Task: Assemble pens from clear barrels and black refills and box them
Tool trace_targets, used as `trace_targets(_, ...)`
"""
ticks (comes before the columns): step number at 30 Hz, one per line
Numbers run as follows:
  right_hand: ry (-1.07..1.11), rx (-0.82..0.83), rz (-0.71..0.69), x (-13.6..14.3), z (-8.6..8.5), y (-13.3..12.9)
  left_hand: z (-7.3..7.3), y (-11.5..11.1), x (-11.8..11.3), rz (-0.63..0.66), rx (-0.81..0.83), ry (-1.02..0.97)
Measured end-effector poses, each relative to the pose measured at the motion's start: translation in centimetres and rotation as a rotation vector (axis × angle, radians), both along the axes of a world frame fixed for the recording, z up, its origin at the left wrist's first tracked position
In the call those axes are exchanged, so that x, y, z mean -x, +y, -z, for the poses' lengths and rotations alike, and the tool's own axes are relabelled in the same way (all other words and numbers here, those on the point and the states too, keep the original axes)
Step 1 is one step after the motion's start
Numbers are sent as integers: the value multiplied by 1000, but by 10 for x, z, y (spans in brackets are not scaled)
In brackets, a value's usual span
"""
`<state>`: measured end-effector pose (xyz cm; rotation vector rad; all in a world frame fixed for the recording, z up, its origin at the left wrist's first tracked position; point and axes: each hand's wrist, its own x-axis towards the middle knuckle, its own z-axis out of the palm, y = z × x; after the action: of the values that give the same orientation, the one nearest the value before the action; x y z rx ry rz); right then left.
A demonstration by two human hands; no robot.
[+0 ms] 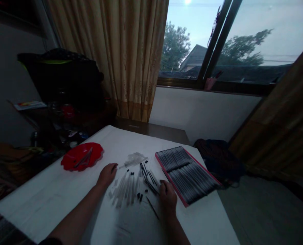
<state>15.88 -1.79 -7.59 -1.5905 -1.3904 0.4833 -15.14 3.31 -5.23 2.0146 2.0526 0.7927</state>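
My left hand (107, 175) rests at the left of a spread of pen parts. Its fingers are curled, and a small dark bit shows at the fingertips, too dim to name. My right hand (168, 196) is at the other side, its fingers closed beside a bundle of thin black rods (150, 183); what they grip is hidden. Between the hands lie clear plastic tubes (127, 189), fanned out, and several small black caps (140, 196). Farther back is a pile of shorter clear pieces (134, 158). A single black rod (152, 207) lies apart near my right wrist.
A red-edged tray (170, 181) of pens in two rows lies at the right of the white table (125, 139). On the left stands a scalloped red plate (71, 157) holding a few slim pieces. Behind are a curtain (131, 51) and a window. Dark cloth (215, 160) lies beyond the right edge.
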Motion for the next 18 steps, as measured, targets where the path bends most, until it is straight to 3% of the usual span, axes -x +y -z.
trace_targets(18,-25,-19,-30,-1,0,2,11,-21,-11,17,-50,90)
